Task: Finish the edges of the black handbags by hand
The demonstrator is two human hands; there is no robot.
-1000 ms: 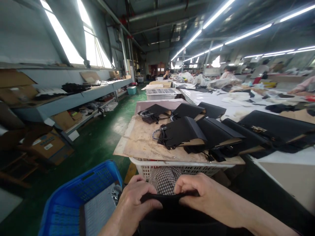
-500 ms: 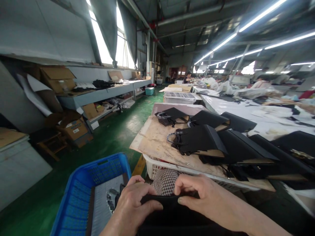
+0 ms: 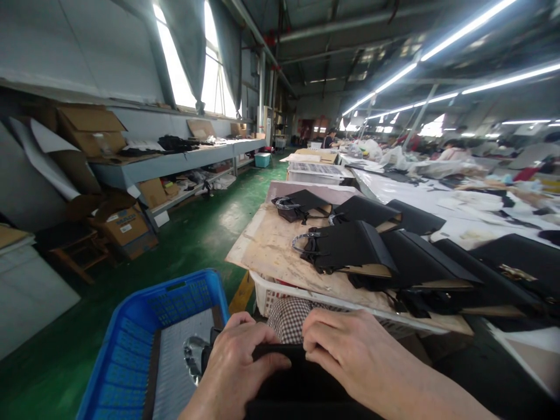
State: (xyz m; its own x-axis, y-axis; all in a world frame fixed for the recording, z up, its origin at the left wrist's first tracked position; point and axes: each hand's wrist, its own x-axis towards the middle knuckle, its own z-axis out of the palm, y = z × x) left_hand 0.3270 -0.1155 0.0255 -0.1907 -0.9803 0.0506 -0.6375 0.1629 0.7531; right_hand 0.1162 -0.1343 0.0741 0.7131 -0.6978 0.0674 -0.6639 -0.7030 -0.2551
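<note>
A black bag [image 3: 301, 385] sits low in front of me, its opening facing up and its inside dark. My left hand [image 3: 234, 356] pinches the left part of its rim, thumb inside and fingers over the outer side. Along the same rim, my right hand [image 3: 350, 344] is closed with curled fingers, its thumb mostly tucked out of sight. A handle wrapped in clear plastic [image 3: 191, 357] sticks out beyond my left hand, seemingly part of this bag. Behind the rim shows checked cloth [image 3: 284, 321] over my lap. The bag's lower part is out of frame.
A blue plastic basket [image 3: 120, 338] stands at my left. Ahead, several black bags [image 3: 350, 248] lie on a board-topped table [image 3: 254, 245], with a white crate [image 3: 265, 291] beneath its edge. Left of the green aisle [image 3: 223, 216] runs a long bench [image 3: 175, 160]. Other people sit far back.
My right hand has shifted slightly left along the rim, and its thumb has gone from plainly visible to mostly hidden. My left hand keeps its pinch. The view has turned slightly right.
</note>
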